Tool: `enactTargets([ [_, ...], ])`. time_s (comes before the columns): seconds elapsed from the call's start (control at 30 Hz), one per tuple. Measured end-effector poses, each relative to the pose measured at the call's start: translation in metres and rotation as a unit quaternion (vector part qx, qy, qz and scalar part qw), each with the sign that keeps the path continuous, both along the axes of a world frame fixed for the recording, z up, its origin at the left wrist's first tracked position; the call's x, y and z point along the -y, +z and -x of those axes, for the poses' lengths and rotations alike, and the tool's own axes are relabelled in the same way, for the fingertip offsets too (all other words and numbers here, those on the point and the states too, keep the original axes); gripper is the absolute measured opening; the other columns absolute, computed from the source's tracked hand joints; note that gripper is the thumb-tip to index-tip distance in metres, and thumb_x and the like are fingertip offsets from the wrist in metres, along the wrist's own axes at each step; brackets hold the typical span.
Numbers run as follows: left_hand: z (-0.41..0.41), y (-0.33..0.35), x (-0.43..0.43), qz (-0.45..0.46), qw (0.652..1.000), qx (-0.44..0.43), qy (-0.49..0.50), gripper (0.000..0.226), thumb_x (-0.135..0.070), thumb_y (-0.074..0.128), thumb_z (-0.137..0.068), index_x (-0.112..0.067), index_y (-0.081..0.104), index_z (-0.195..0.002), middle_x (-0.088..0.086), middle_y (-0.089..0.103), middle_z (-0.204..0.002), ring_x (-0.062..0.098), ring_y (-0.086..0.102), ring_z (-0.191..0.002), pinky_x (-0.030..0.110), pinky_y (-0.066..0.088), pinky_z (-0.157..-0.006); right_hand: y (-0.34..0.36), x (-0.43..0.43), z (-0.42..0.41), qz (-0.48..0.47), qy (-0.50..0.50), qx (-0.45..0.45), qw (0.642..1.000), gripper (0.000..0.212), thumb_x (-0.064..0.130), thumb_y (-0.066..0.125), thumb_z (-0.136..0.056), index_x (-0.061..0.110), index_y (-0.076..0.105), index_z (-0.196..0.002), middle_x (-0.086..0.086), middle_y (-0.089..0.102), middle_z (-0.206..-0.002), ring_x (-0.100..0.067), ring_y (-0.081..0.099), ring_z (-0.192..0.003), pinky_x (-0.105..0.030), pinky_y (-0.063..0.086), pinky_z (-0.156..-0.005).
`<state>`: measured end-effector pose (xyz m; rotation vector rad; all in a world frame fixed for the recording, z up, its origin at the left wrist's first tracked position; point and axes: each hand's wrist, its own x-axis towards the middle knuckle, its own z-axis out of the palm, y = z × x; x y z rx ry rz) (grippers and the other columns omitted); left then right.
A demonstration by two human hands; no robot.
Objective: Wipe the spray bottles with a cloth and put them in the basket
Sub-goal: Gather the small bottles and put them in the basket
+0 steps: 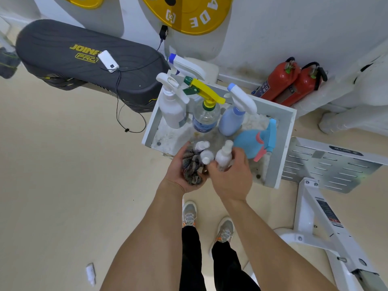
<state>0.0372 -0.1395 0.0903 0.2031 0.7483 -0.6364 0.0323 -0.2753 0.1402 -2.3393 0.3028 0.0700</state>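
Over basket (286, 127) near edge: bottle (223, 154), upright, right hand (233, 177) fingers curled round it; cloth (191, 168) bunched in left hand (178, 173), just leftward.

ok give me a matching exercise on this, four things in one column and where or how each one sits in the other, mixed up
Things
1. cloth
2. turquoise bottle
3. yellow-trigger bottle
4. small white bottle next to the turquoise one

States
A. standing upright in the basket
B. gripped by the right hand
C. bunched in the left hand
D. lying on its side in the basket

Pairs: 1-C, 2-D, 3-A, 4-B
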Motion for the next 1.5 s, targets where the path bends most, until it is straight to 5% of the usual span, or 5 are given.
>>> enactTargets([
  [0.2,-0.013,0.014,-0.009,0.065,0.996,-0.066,0.014,0.057,-0.055,0.055,-0.092,-0.002,0.069,-0.107,0.020,0.068,-0.107,0.028,0.069,-0.067,0.027,0.054,-0.043,-0.007,0.010,0.006,-0.008,-0.008,0.000,1.000,0.046,0.022,0.081,-0.071,0.019,0.055,-0.109,0.001,0.064,-0.097,-0.020,0.059,-0.078,-0.029,0.042,-0.067],
  [0.8,-0.010,0.008,-0.021,0.111,0.991,-0.081,0.008,0.064,-0.059,0.061,-0.083,-0.001,0.072,-0.108,0.024,0.064,-0.127,0.020,0.062,-0.077,0.013,0.044,-0.049,0.019,0.000,0.043,-0.066,-0.056,-0.132,0.987,0.029,0.022,0.071,-0.086,0.023,0.057,-0.111,0.006,0.064,-0.092,-0.016,0.063,-0.073,-0.042,0.054,-0.078],
  [1.0,-0.007,0.026,-0.014,-0.009,0.997,-0.057,0.051,0.068,-0.054,0.041,-0.100,-0.002,0.079,-0.079,0.016,0.076,-0.084,0.027,0.075,-0.072,0.030,0.062,-0.065,0.072,-0.041,0.022,-0.032,0.118,0.118,0.985,0.019,0.015,0.065,-0.086,0.022,0.070,-0.103,0.006,0.064,-0.095,-0.014,0.060,-0.076,-0.030,0.051,-0.069],
  [1.2,-0.002,0.012,-0.016,-0.010,0.993,-0.099,0.063,0.059,-0.059,0.071,-0.083,-0.029,0.066,-0.134,-0.005,0.061,-0.142,0.018,0.057,-0.132,0.035,0.041,-0.113,0.059,-0.067,-0.037,0.183,0.271,0.046,0.944,0.041,0.012,0.057,-0.089,0.016,0.064,-0.130,-0.007,0.067,-0.120,-0.032,0.059,-0.107,-0.042,0.043,-0.091],
  [1.5,0.010,0.006,-0.021,0.029,0.992,-0.086,0.082,0.045,-0.055,0.060,-0.090,-0.016,0.081,-0.083,-0.004,0.076,-0.084,0.009,0.069,-0.073,0.009,0.040,-0.075,0.041,-0.066,-0.045,0.159,0.302,-0.023,0.940,0.036,0.007,0.052,-0.095,0.013,0.064,-0.129,-0.013,0.069,-0.119,-0.038,0.063,-0.105,-0.046,0.051,-0.083],
])
